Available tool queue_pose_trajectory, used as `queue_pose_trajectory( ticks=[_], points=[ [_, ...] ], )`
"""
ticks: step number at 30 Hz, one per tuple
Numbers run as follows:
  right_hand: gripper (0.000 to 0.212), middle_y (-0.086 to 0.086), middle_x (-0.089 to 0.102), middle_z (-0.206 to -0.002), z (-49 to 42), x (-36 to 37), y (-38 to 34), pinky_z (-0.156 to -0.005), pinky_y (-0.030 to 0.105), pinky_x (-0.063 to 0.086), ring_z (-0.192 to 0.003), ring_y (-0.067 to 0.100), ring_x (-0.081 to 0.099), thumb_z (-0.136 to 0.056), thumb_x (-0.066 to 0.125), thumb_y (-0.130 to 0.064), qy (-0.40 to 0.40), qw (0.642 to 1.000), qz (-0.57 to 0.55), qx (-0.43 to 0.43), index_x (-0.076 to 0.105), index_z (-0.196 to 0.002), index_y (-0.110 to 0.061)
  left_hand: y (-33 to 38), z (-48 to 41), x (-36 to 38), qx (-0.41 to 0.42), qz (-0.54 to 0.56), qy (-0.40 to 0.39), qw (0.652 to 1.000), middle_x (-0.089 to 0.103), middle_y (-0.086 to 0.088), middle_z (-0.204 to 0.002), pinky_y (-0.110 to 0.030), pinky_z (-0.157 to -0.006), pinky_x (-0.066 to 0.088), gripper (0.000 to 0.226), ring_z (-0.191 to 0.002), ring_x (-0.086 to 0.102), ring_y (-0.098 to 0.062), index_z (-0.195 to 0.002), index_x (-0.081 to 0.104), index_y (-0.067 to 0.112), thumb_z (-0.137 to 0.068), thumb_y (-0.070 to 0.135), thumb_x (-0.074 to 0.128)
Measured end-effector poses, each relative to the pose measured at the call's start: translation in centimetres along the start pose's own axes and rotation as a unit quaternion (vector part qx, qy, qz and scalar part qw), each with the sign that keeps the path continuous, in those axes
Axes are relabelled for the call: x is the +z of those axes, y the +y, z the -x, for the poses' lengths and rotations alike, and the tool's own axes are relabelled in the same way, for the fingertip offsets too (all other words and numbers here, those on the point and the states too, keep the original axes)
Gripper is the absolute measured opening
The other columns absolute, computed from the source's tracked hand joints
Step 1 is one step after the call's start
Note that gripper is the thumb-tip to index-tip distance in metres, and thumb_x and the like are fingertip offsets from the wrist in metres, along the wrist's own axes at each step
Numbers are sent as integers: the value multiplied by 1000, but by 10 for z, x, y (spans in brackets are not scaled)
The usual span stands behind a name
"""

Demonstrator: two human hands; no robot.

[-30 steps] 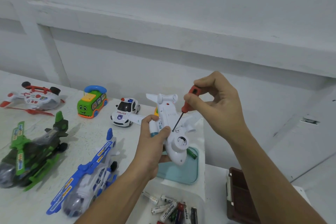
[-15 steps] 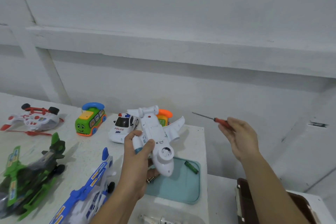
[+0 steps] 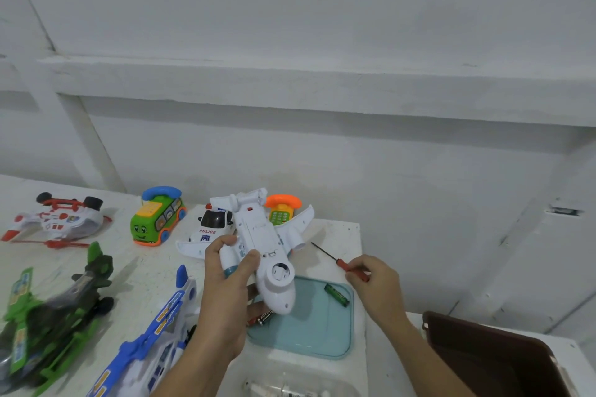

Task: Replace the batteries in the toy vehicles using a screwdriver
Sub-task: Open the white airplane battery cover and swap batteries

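The left hand (image 3: 225, 287) grips an upturned white plastic toy airplane (image 3: 261, 248) above the tabletop (image 3: 145, 267); the right hand (image 3: 377, 280) pinches a red-handled screwdriver (image 3: 342, 263).

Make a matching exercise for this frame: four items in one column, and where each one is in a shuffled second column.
1. white plane
2. screwdriver
3. green battery
4. police car

A. lying in the teal tray
B. gripped by the left hand
C. standing on the table
D. pinched by the right hand

Pairs: 1-B, 2-D, 3-A, 4-C.
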State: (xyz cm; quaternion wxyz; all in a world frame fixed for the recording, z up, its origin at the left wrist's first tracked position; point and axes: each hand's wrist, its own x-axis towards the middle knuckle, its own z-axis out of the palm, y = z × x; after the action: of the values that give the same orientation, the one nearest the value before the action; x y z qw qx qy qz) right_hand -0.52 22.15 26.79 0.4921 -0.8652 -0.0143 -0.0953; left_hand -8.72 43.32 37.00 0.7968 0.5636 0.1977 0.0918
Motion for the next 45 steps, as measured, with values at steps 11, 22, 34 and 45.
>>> queue_pose_trajectory(
  ticks=[11,22,34,45],
  points=[
    [19,-6,66,-92,-6,-13,-4,-64,4,44,-87,8,63,-79,75,-3,-27,996,-45,71,67,-88,-17,-8,1,-1,-8,6,-23,1000,70,-9,-99,-38,-57,52,26,-75,63,-32,-102,51,38,-97,14,57],
    [10,-1,68,-88,8,-31,-83,-60,11,48,-80,3,61,-88,64,-4,44,996,-81,-2,68,-82,-10,-6,7,4,13,-24,-56,998,72,-9,-101,-32,-53,53,30,-72,66,-25,-107,51,42,-97,14,57],
    [46,-21,48,-119,39,-14,-150,-93,26,50,-109,1,54,-82,76,-37,-119,987,-101,-36,55,-123,-35,22,21,10,65,-69,-173,980,66,19,-114,-33,-70,60,36,-93,72,-10,-121,44,70,-103,41,31],
    [58,14,68,-118,26,-33,-124,-93,60,51,-106,39,66,-66,78,-6,-144,888,-431,70,57,-120,-10,31,27,12,142,-45,-201,968,70,0,-115,-43,-76,61,36,-112,65,-16,-126,45,49,-98,30,56]
  ],
)
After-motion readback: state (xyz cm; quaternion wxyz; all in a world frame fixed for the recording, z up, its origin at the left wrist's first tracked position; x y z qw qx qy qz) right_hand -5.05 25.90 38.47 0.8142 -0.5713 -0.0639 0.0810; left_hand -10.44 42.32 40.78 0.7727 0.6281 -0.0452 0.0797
